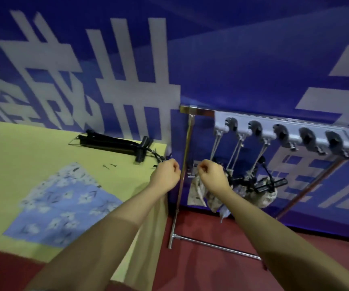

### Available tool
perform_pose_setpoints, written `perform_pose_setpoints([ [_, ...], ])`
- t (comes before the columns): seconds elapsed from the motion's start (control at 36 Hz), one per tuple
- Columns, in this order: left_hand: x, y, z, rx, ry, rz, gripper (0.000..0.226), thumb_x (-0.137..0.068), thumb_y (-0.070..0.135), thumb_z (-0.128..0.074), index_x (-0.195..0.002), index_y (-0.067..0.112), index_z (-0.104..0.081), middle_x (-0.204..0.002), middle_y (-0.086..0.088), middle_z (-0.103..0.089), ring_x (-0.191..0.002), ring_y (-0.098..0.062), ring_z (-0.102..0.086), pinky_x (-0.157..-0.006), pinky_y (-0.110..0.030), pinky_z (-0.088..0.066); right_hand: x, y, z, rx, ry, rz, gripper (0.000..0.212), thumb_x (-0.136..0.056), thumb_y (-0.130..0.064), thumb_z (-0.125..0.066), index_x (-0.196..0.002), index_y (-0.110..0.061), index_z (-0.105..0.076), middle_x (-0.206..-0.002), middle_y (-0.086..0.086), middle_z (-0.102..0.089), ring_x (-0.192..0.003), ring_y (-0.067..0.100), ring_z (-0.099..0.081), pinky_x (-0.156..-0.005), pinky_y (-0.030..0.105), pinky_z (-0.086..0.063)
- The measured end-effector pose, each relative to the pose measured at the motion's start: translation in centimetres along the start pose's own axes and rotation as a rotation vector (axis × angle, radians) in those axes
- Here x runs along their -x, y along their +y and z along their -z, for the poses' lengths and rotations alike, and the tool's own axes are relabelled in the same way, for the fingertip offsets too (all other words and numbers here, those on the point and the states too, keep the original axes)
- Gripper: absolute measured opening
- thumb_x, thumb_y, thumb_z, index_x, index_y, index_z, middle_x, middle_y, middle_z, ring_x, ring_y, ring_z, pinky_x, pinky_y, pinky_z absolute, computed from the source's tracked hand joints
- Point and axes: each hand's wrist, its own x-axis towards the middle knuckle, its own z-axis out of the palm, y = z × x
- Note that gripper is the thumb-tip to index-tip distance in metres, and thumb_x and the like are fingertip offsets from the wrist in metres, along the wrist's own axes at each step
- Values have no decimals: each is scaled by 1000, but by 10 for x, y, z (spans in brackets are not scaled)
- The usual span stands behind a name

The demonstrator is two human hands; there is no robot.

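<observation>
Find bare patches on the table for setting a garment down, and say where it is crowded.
Bare: yellow tabletop left of the black hangers, beyond the floral cloth. Crowded: the table's right corner with pins, and the rack hung with garments.

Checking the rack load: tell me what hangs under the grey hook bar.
Three cords run down from the grey hook bar to black hangers carrying patterned cloths; the right hand covers part.

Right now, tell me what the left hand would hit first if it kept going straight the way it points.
Probably the chrome upright post of the clothes rack, just beyond the left hand's knuckles; depth is unclear, so it could pass beside it.
</observation>
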Motion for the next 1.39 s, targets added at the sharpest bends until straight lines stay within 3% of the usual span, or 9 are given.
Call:
perform_pose_setpoints([
  [0.33,29,-168,82,-21,-63,188,15,-92,8,-47,-98,3,-60,-95,-14,-64,-89,-31,-60,-75,-39,-51,10,-78,-155,-39,-217,87,17,-89,-9,-50,-95,-14,-65,-73,-7,-56,-71,16,-55,-67,34,-46],
  [0.53,41,-221,97,-103,-174,207,16,-97,11,-45,-104,1,-55,-81,-9,-50,-72,-26,-46,-62,-33,-37,16,-90,-223,101,-440,115,33,-88,2,-46,-112,-11,-65,-113,12,-59,-104,29,-57,-85,34,-45],
  [0.64,39,-231,93,-173,-253,211,18,-97,11,-45,-107,0,-55,-95,-25,-59,-91,-39,-56,-71,-40,-43,19,-85,-244,233,-521,204,57,-78,8,-44,-129,-15,-56,-119,13,-51,-111,34,-45,-94,39,-39],
  [0.72,36,-240,82,-187,-305,209,24,-93,19,-52,-112,5,-53,-114,-18,-57,-102,-33,-55,-78,-37,-43,17,-83,-254,287,-526,262,51,-84,-2,-51,-132,-19,-53,-123,12,-48,-108,35,-44,-92,38,-37],
  [0.92,33,-252,68,-254,-420,234,56,-87,54,-55,-127,16,-44,-135,-7,-37,-127,-28,-36,-105,-44,-29,0,-88,-261,229,-461,266,28,-87,-17,-50,-105,-22,-71,-104,9,-59,-94,31,-51,-84,38,-41],
  [1.03,28,-247,76,-408,-322,192,52,-95,46,-42,-136,13,-40,-138,-13,-37,-132,-30,-30,-109,-43,-23,-13,-106,-257,114,-437,185,22,-90,-16,-50,-70,-14,-57,-79,6,-55,-79,29,-54,-73,35,-36],
  [1.14,21,-237,91,-540,-121,101,38,-97,30,-38,-128,9,-47,-129,-12,-40,-120,-29,-39,-96,-36,-34,-24,-120,-251,71,-405,236,26,-96,-21,-50,-69,-19,-47,-70,2,-48,-72,27,-51,-64,35,-32],
  [1.22,18,-233,102,-469,-33,25,28,-97,25,-42,-120,9,-43,-118,-9,-45,-102,-28,-54,-68,-32,-40,-34,-125,-248,45,-407,246,19,-95,-21,-52,-83,-7,-56,-78,13,-58,-76,29,-55,-64,39,-39],
  [1.39,19,-236,119,-659,-229,-185,34,-94,6,-36,-127,12,-39,-128,-7,-39,-97,-28,-55,-63,-32,-36,-51,-134,-244,10,-463,306,14,-86,-3,-56,-98,-4,-63,-95,11,-64,-84,19,-54,-71,28,-39],
])
